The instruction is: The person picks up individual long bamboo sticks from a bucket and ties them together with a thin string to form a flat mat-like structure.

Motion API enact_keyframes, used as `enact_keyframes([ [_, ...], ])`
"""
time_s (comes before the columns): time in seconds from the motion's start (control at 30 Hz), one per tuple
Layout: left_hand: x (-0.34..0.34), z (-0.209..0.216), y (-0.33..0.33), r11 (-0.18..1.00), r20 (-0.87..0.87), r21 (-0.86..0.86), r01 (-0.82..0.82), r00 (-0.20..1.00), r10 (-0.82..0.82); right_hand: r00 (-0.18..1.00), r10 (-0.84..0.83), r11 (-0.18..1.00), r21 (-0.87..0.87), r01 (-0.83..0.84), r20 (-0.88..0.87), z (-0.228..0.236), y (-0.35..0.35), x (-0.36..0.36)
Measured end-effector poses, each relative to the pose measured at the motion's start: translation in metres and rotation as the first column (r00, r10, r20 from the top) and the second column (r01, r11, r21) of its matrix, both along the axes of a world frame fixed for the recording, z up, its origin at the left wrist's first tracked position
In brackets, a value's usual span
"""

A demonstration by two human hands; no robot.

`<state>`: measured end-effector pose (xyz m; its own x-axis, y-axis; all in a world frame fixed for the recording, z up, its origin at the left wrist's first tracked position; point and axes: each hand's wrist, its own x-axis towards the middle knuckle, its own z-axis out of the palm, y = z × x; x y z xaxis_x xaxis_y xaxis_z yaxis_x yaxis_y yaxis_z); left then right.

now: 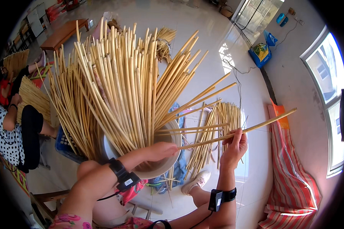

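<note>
Both my hands are on one long, dry, pale-yellow stalk (269,120), held nearly level and rising to the right. My left hand (163,150) is closed at its near-left end, where the fingers are partly hidden. Farther along, my right hand (235,149) pinches the stalk between thumb and fingers, and the free end reaches past it. Behind my left hand, a thick bundle of similar stalks (120,84) stands fanned out in a large metal basin (174,143). A few of them lean over the basin's rim toward my right hand.
Loose stalks (206,143) lie on the tiled floor beyond my right hand. A blue plastic crate (65,143) stands left of the basin. Another person (11,126) sits at the far left near woven stalk mats (34,99). Striped red cloth (294,183) hangs by the right wall.
</note>
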<state>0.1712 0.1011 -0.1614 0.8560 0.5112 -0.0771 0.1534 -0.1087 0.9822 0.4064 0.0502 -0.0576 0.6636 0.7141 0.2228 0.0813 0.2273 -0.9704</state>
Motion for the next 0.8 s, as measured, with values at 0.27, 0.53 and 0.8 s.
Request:
enact_keyframes([
  [0.27, 0.007, 0.013, 0.002, 0.997, 0.066, 0.035, -0.062, 0.996, 0.060, 0.998, 0.067, 0.997, -0.042, -0.066, 0.012, -0.007, -0.005, -0.033],
  [0.53, 0.014, 0.055, 0.004, 0.986, -0.107, -0.166, 0.022, 0.993, -0.040, 0.994, 0.108, 0.992, -0.067, -0.108, -0.002, -0.009, -0.007, -0.037],
  [0.8, 0.004, 0.054, -0.002, 0.957, 0.104, -0.289, 0.034, 0.995, -0.004, 0.987, 0.114, 0.992, -0.047, -0.121, -0.117, -0.010, -0.004, -0.022],
])
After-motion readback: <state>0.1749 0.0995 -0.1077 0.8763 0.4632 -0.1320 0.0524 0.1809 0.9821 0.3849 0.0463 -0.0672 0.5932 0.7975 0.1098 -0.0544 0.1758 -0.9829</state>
